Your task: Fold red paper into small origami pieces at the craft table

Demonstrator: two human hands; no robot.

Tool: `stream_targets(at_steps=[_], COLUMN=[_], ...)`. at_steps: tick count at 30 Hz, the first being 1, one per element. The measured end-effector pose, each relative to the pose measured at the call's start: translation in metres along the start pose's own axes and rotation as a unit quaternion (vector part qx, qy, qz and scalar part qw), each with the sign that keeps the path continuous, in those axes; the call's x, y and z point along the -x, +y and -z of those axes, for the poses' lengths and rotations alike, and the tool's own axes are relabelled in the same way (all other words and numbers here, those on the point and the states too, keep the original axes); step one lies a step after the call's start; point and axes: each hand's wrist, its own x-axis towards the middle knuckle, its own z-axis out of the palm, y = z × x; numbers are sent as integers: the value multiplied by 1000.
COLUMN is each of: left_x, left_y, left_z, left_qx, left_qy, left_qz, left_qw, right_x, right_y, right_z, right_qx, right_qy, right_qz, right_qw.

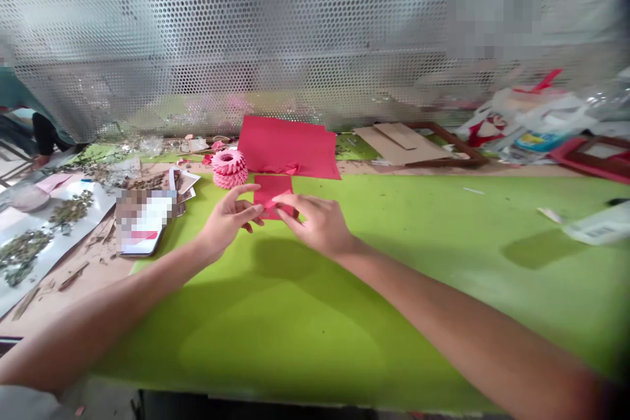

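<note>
A perforated metal screen [315, 33] — hazy, pale — backs the green-covered worktable [443, 302].

A paper square [273, 193] sits between our left hand [227, 223] and right hand [315, 226], a folded paper ring [229, 168] just behind, a larger sheet [288, 146] beyond.

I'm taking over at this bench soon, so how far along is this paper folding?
Done: a pink folded-paper ring stands on the green mat, and it looks complete. In hand: the left hand and right hand hold a small red paper piece. Left: a large red paper sheet lies spread out behind, apparently unfolded.
</note>
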Motion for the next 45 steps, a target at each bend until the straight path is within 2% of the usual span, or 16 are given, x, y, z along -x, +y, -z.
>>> stream_targets(at_steps=[3, 5, 8, 10, 13, 16, 19, 26, 33, 38, 41, 45], left_x=[4, 1, -6, -9, -10, -10, -10, -13, -13, -14, -13, -13], left_y=[-2, -2, -4, -4, -6, -7, -8, -14, -17, -18, -17, -15], left_z=[-2, 3, 12, 16, 17, 15, 15, 15, 13, 15, 16, 14], left_qx=[4, -39, -162, -235, -301, -330, -325, -207, -133, -157, -205, -217], left_qy=[-58, -64, -52, -81, -136, -131, -100, -94, -116, -118, -93, -73], left_qz=[27, 8, -91, -160, -200, -187, -160, -88, -43, -43, -71, -88], left_qw=[998, 997, 981, 955, 922, 916, 927, 970, 983, 980, 972, 969], right_x=[-1, -2, -1, 0, 2, 4, 4, 1, 1, 0, 0, 1], right_y=[6, 9, 11, 10, 9, 8, 8, 4, 3, 0, -1, -2], right_z=[6, 8, 7, 3, -1, -3, -2, 3, 4, 7, 6, 3], right_qx=[18, 9, -28, -54, -78, -85, -91, -152, -225, -213, -164, -139], right_qy=[-7, -32, -93, -129, -157, -160, -157, -156, -168, -190, -170, -174], right_qz=[34, 50, 83, 108, 124, 118, 112, 82, 44, 30, -19, -67], right_qw=[999, 998, 992, 984, 977, 976, 977, 973, 959, 958, 971, 973])
